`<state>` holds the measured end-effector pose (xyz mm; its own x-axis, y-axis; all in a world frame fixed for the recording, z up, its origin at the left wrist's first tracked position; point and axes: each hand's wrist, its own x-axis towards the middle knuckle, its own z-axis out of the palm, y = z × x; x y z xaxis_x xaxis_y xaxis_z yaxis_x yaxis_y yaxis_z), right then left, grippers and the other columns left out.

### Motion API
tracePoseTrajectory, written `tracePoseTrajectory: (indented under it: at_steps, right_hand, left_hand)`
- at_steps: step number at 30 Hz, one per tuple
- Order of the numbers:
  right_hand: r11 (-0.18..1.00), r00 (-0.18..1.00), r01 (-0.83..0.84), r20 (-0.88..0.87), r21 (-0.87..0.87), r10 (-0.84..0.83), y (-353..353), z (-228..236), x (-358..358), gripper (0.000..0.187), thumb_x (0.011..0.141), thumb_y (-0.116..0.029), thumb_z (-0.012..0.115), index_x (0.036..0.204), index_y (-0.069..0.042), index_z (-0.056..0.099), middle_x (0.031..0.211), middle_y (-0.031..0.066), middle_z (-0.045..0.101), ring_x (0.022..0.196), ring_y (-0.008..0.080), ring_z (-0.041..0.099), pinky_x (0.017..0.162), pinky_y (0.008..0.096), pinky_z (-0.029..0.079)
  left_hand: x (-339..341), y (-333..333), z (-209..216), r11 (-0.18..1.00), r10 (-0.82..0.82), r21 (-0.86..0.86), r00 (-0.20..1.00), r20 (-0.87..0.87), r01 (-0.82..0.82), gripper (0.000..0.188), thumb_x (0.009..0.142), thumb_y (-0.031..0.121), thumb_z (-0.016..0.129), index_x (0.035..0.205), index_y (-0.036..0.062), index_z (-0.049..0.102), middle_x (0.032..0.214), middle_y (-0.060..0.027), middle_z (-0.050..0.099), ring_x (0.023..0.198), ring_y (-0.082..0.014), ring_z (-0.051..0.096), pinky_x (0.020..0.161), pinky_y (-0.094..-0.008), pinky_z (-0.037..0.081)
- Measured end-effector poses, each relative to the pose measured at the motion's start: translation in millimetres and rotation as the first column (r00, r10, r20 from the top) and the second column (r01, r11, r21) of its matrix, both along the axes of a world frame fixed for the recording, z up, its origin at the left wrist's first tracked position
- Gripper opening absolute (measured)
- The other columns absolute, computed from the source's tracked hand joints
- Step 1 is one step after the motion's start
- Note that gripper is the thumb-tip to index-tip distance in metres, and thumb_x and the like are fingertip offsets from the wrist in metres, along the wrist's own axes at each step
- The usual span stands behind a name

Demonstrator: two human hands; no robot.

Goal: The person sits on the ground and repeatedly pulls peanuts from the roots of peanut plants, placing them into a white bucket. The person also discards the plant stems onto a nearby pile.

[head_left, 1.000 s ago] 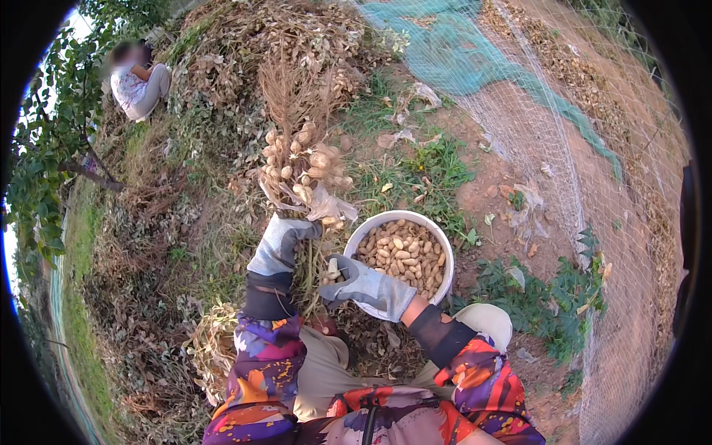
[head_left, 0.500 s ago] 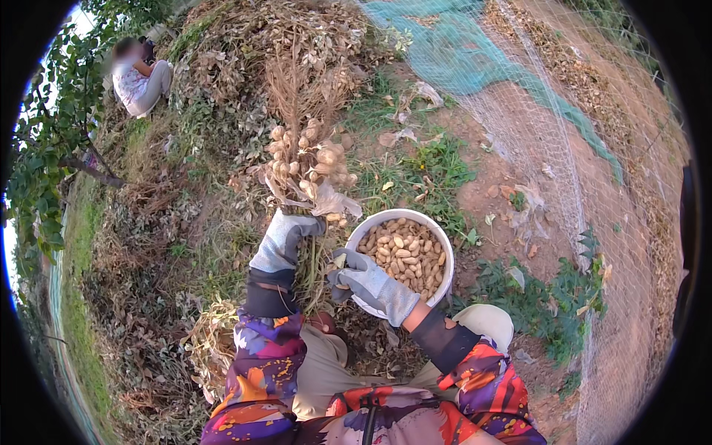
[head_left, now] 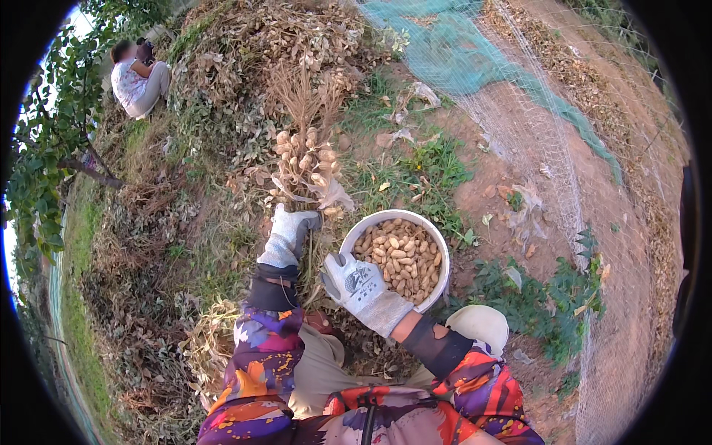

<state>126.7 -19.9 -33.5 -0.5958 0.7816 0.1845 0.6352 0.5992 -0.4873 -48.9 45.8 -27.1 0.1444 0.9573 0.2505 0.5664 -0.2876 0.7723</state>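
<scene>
My left hand (head_left: pixel 287 236), in a grey-and-white work glove, is closed around the stems of an uprooted peanut plant (head_left: pixel 304 157). Its pale pods and dry brown roots point away from me, and the stems hang down below my fist. A torn piece of clear plastic film (head_left: pixel 334 195) clings to the plant near the pods. My right hand (head_left: pixel 360 288), gloved too, hovers over the near left rim of a white bucket (head_left: pixel 446 271), back up. Its fingers are apart, and I see nothing in them. Loose peanuts (head_left: pixel 400 252) lie in the bucket.
Dried peanut plants (head_left: pixel 245 81) are heaped ahead and to the left. A person (head_left: pixel 137 85) squats at the far left by a leafy tree (head_left: pixel 52 148). Green netting (head_left: pixel 467 59) and pale mesh stretch along the right. Green weeds (head_left: pixel 538 300) grow right of the bucket.
My right hand has turned its back upward and its fingers have loosened from a curl beside the bucket rim. My left hand still grips the plant, which has shifted slightly.
</scene>
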Motion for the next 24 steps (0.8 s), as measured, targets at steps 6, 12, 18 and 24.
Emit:
tracePoseTrajectory:
  at_steps: [6, 12, 18, 24]
  right_hand:
    - [0.958, 0.999, -0.053, 0.001, 0.281, 0.055, -5.2, 10.0, 8.9, 0.032, 0.075, -0.023, 0.056, 0.103, -0.007, 0.053, 0.082, 0.0071, 0.053, 0.068, 0.0206, 0.059, 0.051, 0.0342, 0.047]
    - [0.966, 0.757, -0.042, -0.639, -0.253, -0.135, -2.9, 7.8, 21.2, 0.022, 0.079, -0.008, 0.062, 0.099, -0.003, 0.055, 0.083, 0.0105, 0.058, 0.062, 0.0166, 0.056, 0.056, 0.026, 0.044]
    - [0.142, 0.475, -0.533, -0.434, -0.834, -0.766, 5.1, 3.3, 26.9, 0.03, 0.088, -0.023, 0.055, 0.11, -0.003, 0.047, 0.082, 0.0027, 0.056, 0.058, 0.0061, 0.051, 0.049, 0.0203, 0.044]
    - [0.23, 0.698, -0.384, -0.444, -0.894, -0.562, 6.8, 3.3, 10.2, 0.032, 0.086, -0.034, 0.059, 0.097, -0.005, 0.05, 0.074, -0.0011, 0.051, 0.053, 0.0052, 0.049, 0.047, 0.0198, 0.042]
  left_hand:
    - [-1.2, 8.0, -17.1, 0.977, 0.09, -0.209, 0.962, 0.258, -0.035, 0.02, 0.068, -0.004, 0.05, 0.051, 0.0047, 0.044, 0.053, 0.0047, 0.041, 0.05, -0.0046, 0.035, 0.044, -0.0239, 0.029]
    - [14.8, 11.0, -17.1, 0.971, 0.055, -0.238, 0.953, 0.299, 0.019, 0.018, 0.07, 0.002, 0.05, 0.053, 0.0042, 0.043, 0.054, 0.0046, 0.041, 0.052, -0.0056, 0.037, 0.048, -0.0241, 0.031]
    - [-1.4, 12.8, -19.4, 0.957, -0.105, 0.249, 0.978, -0.182, 0.149, 0.023, 0.076, 0.016, 0.047, 0.056, 0.0049, 0.044, 0.054, 0.0003, 0.043, 0.052, -0.0108, 0.043, 0.048, -0.027, 0.033]
    - [-27.5, 27.2, -57.7, 0.985, -0.115, 0.103, 0.974, -0.194, 0.137, 0.005, 0.068, 0.009, 0.053, 0.07, 0.0079, 0.057, 0.062, -0.0031, 0.055, 0.058, -0.0196, 0.054, 0.053, -0.0298, 0.042]
